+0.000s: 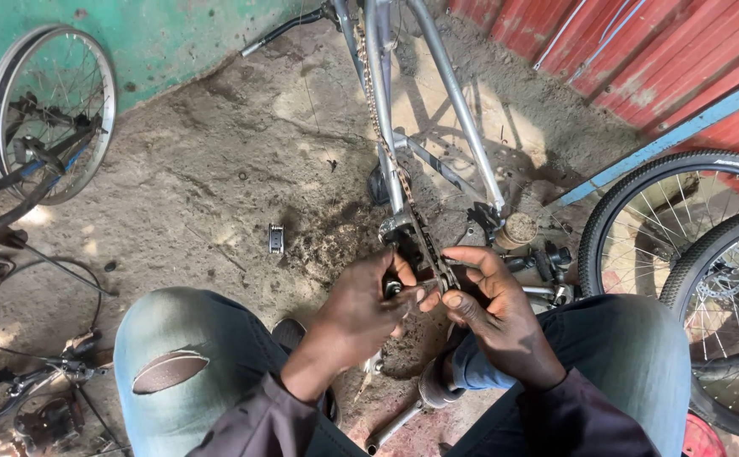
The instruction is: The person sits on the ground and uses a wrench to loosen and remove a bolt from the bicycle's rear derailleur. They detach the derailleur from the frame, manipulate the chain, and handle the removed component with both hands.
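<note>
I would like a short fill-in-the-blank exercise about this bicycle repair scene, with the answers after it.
1. Both hands, left hand and right hand, work at the bicycle ____ on the silver frame.
2. The bare wheel leans against a ____ wall.
3. The torn jeans knee is on the person's ____ leg.

Missing words: chain; green; left

Outdoor bike repair w/shop: dirt floor [217,169], loose wheels [48,110], bare frame [437,85], scattered parts [48,406].

The rough, dusty grey dirt floor [217,161] carries a small dark metal part [276,239], a black cable [56,267] and a spoked silver wheel rim [48,106].
</note>
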